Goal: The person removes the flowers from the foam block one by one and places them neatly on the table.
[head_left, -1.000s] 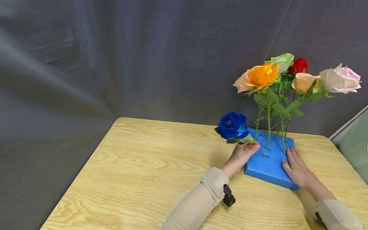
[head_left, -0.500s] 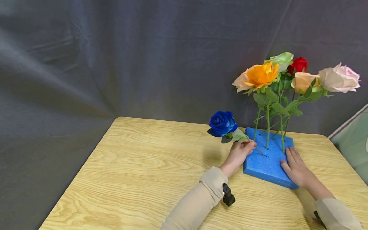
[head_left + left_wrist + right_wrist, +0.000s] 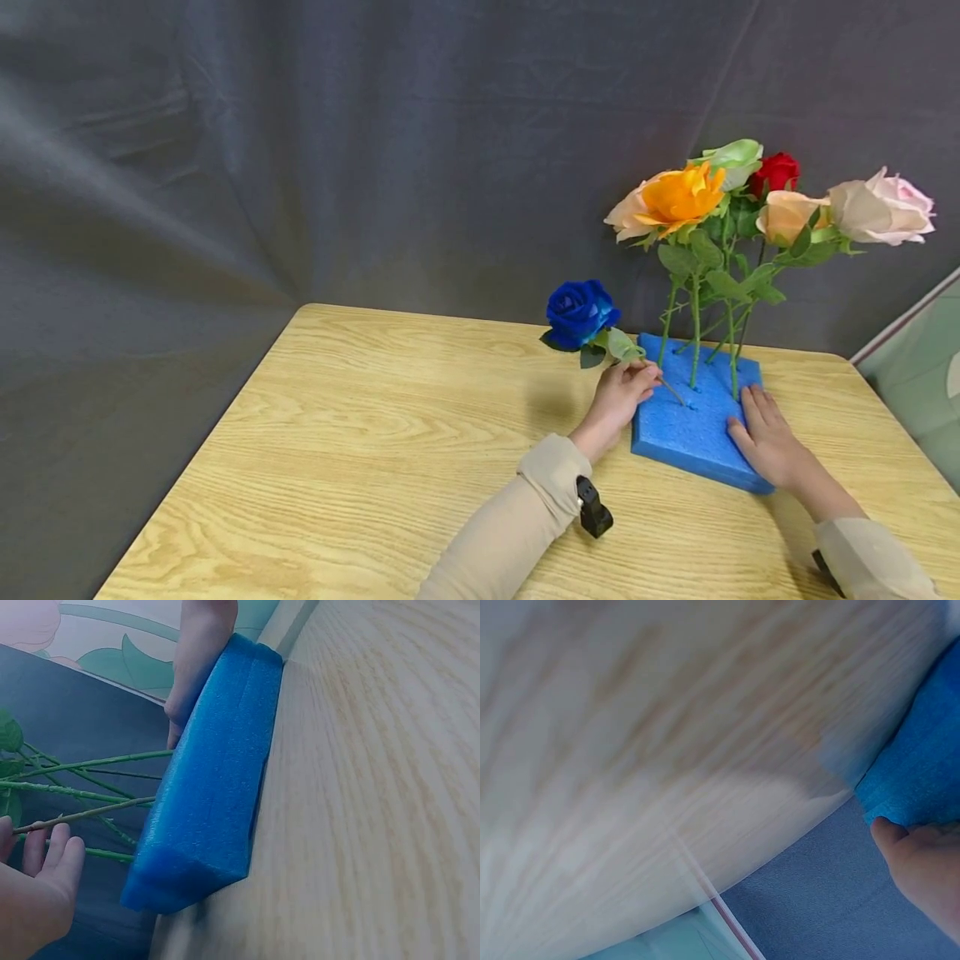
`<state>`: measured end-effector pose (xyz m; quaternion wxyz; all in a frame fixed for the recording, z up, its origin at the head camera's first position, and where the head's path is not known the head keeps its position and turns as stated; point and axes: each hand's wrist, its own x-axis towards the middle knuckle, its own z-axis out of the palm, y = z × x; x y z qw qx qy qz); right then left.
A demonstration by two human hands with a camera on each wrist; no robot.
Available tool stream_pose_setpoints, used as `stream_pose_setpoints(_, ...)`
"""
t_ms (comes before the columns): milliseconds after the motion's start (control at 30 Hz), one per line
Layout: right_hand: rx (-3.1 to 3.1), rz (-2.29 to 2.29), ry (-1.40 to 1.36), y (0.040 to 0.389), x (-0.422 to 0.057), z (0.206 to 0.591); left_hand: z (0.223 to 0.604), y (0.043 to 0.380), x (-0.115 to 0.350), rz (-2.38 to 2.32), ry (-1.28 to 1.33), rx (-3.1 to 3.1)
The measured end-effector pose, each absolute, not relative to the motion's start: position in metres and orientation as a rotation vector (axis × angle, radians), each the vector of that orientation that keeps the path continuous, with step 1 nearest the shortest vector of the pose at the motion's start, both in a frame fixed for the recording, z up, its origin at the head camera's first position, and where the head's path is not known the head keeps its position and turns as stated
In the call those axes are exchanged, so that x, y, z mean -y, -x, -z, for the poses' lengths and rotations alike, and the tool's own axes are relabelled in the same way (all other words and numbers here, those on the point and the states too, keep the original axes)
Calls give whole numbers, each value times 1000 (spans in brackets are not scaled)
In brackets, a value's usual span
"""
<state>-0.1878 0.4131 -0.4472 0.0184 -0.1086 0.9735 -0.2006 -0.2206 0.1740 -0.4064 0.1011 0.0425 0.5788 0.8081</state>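
My left hand [image 3: 617,402] pinches the thin brown stem of a blue rose [image 3: 579,315], whose bloom leans to the left past the foam block. The stem's lower end meets the top of the blue foam block [image 3: 697,442] at a small hole. In the left wrist view, fingers [image 3: 56,855] hold the stem [image 3: 90,814] a short way out from the foam. My right hand [image 3: 772,442] lies with straight fingers on the block's right side. Other artificial roses stand in the block: an orange one [image 3: 686,198], a red one [image 3: 776,172] and a pale pink one [image 3: 881,208] among them.
The block rests on a wood-grain table [image 3: 375,433], near its back right part. A dark grey curtain [image 3: 450,150] hangs behind the table. At the right edge is a pale green panel [image 3: 918,400]. The flower heads spread wide above the block.
The blue rose has tipped over to the left, its stem now more slanted, and my left hand has moved slightly left with it. My right hand has stayed on the foam block.
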Motion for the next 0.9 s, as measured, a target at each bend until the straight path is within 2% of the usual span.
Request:
stream_pose_setpoints(267, -3024, 572, 333, 187, -416, 442, 390, 235, -148, -2541, -172, -1603)
stream_pose_setpoints(900, -3064, 516, 343, 188, -414, 450, 399, 239, -94, -2451, -63, -1625)
